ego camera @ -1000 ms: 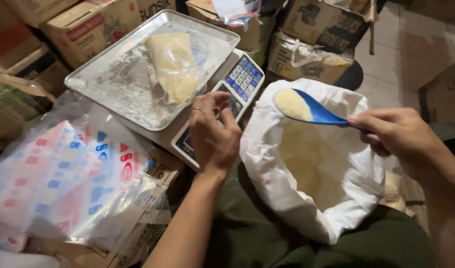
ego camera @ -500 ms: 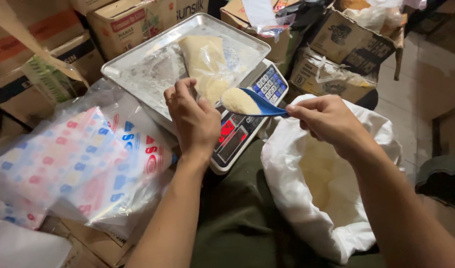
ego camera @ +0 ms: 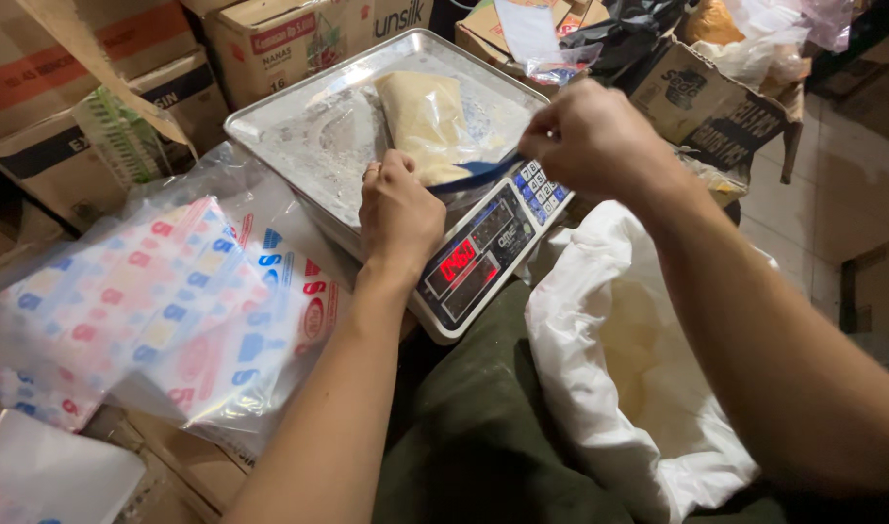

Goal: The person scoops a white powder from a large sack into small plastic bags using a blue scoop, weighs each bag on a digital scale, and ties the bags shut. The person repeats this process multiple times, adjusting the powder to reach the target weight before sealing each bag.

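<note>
Far left, at 9 o'clock: stack of printed plastic bags [ego camera: 144, 311] with red and blue marks, lying on cardboard boxes [ego camera: 85, 87]. Left hand [ego camera: 398, 209] sits just right of that stack, at the near rim of the metal weighing tray [ego camera: 299, 146]; fingers curled closed, pinching the mouth of the clear bag of pale powder [ego camera: 427, 121], which lies on the tray at 12 o'clock from this hand, touching it. Ring on one finger. Blue scoop [ego camera: 483, 175] comes in from 3 o'clock, its bowl at the bag's opening, between the two hands; bowl partly hidden behind the left hand, contents not clear. Right hand [ego camera: 590, 136] is at 2 o'clock from the left hand, fist closed around the scoop handle, over the keypad end of the digital scale [ego camera: 483, 252]. Scale display lit red, just below the left hand's knuckles. Lower right, at 5 o'clock: open white sack [ego camera: 609, 388] with yellowish powder inside, under the right forearm. More boxes and plastic wrap at top right.
</note>
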